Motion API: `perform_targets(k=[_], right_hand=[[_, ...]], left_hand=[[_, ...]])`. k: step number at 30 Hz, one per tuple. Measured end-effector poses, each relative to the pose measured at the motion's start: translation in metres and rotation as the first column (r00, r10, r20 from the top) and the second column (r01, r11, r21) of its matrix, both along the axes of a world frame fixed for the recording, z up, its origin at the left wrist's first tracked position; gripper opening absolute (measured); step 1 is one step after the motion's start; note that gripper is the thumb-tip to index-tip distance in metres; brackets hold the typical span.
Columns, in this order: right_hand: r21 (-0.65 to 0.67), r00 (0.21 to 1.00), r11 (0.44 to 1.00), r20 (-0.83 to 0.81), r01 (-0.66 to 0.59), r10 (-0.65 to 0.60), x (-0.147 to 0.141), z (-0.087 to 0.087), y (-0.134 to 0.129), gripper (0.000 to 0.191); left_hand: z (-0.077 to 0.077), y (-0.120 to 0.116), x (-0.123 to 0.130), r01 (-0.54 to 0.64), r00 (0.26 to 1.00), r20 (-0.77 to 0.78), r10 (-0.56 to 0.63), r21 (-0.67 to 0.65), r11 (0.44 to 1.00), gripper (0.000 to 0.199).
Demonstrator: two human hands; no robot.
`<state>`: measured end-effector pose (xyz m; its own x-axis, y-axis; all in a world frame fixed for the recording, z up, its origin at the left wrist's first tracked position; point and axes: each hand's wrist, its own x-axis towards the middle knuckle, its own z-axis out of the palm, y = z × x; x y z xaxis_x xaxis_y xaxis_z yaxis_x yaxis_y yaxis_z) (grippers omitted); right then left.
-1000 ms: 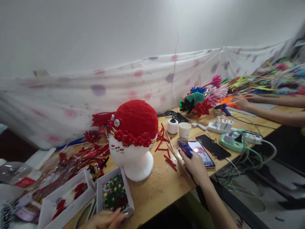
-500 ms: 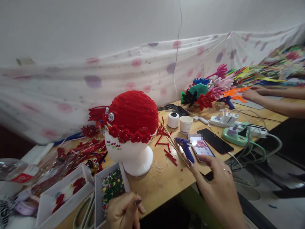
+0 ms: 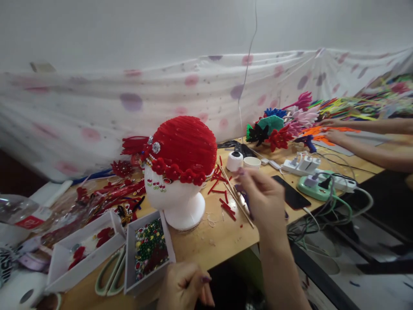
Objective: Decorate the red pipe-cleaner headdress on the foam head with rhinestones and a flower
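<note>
My left hand (image 3: 187, 286) is curled with thumb and fingers pressed together at the table's front edge, beside the box of beads (image 3: 151, 252). What it pinches, if anything, is too small to tell. Raised over the table, my right hand (image 3: 263, 200) has its fingers drawn together; anything between them is hidden. It covers most of a blue glue gun (image 3: 242, 196) and a phone. A white foam head (image 3: 187, 211) stands in front of me, wearing a red cap (image 3: 187, 148) trimmed with red flowers, pearls and hanging beads.
Left are a white box (image 3: 85, 254) with red pieces, scissors (image 3: 111, 273) and a plastic bottle (image 3: 24, 211). Red stem scraps (image 3: 227, 209) and sticks lie mid-table. Right are a black phone (image 3: 292, 191), power strips (image 3: 312, 187) with cables, and a co-worker's hands (image 3: 335, 135) with orange pieces.
My right hand has moved up and left from beside the lit phone, its spread fingers now closed together, hiding that phone. My left hand has shifted slightly right and down, still curled.
</note>
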<state>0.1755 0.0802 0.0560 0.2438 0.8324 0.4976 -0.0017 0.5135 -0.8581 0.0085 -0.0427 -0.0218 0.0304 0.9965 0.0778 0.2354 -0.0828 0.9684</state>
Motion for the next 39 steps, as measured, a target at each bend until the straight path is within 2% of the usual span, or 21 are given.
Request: perform_targets(k=[2,4,5,6,7,8,9,11,12,15,18,20,22,26,30,34,39], right_hand=[[0.122,0.978,0.989,-0.202,0.083,-0.057,0.016,0.014,-0.011,0.014],[0.210,0.948,0.978,-0.315,0.017,0.051,0.028,0.023,-0.029,0.013],[0.270,0.949,0.962,-0.289,-0.043,0.124,0.032,0.023,-0.040,0.010],[0.292,0.963,0.946,-0.182,-0.141,0.200,0.034,0.020,-0.050,0.011],[0.311,0.946,0.900,-0.013,-0.305,0.325,0.035,0.012,-0.059,0.014],[0.246,0.878,0.844,0.165,-0.477,0.448,0.034,0.002,-0.067,0.010],[0.143,0.831,0.831,0.257,-0.537,0.493,0.031,-0.011,-0.072,0.007],[-0.013,0.880,0.908,0.241,-0.419,0.409,0.021,-0.038,-0.080,0.008],[-0.035,0.890,0.916,0.223,-0.400,0.398,0.014,-0.049,-0.082,0.010],[0.036,0.845,0.873,0.275,-0.487,0.460,-0.002,-0.070,-0.087,0.017],[0.058,0.798,0.837,0.343,-0.544,0.496,-0.008,-0.072,-0.095,0.028],[0.058,0.819,0.860,0.343,-0.507,0.460,-0.007,-0.068,-0.101,0.029],[0.087,0.852,0.889,0.340,-0.449,0.398,-0.004,-0.065,-0.107,0.029],[0.182,0.877,0.909,0.386,-0.376,0.286,0.000,-0.061,-0.117,0.028],[0.230,0.885,0.908,0.400,-0.350,0.240,-0.003,-0.060,-0.126,0.023],[0.265,0.905,0.909,0.368,-0.320,0.211,-0.007,-0.060,-0.133,0.014],[0.246,0.898,0.902,0.358,-0.354,0.255,-0.006,-0.061,-0.136,0.010]], left_hand=[[0.003,0.003,0.009,-0.071,0.992,0.103,0.075,-0.045,0.996,0.063],[0.006,0.004,0.016,-0.133,0.975,0.168,0.147,-0.088,0.987,0.055],[0.007,0.003,0.017,-0.155,0.967,0.188,0.173,-0.109,0.982,0.051],[0.007,0.002,0.018,-0.175,0.959,0.204,0.196,-0.120,0.977,0.046],[0.006,0.000,0.017,-0.193,0.952,0.219,0.214,-0.115,0.975,0.041],[0.005,-0.002,0.014,-0.206,0.944,0.242,0.224,-0.096,0.974,0.037],[0.003,-0.004,0.012,-0.218,0.934,0.275,0.230,-0.072,0.973,0.033],[-0.003,-0.008,0.006,-0.243,0.906,0.355,0.229,-0.005,0.970,0.027],[-0.005,-0.010,0.005,-0.249,0.892,0.397,0.218,0.027,0.968,0.027],[-0.009,-0.014,0.006,-0.219,0.821,0.547,0.167,0.031,0.975,0.034],[-0.004,-0.019,0.013,-0.122,0.673,0.721,0.167,-0.115,0.986,0.037],[0.004,-0.024,0.016,-0.065,0.577,0.792,0.198,-0.198,0.978,0.037],[0.014,-0.030,0.016,-0.049,0.526,0.827,0.198,-0.203,0.978,0.036],[0.024,-0.046,0.014,0.049,0.522,0.845,0.116,-0.165,0.985,0.052],[0.021,-0.065,0.018,0.141,0.529,0.848,-0.024,-0.060,0.988,0.058],[0.016,-0.078,0.022,0.166,0.533,0.842,-0.083,-0.009,0.986,0.060],[0.010,-0.083,0.020,0.161,0.581,0.808,-0.099,0.005,0.987,0.061]])
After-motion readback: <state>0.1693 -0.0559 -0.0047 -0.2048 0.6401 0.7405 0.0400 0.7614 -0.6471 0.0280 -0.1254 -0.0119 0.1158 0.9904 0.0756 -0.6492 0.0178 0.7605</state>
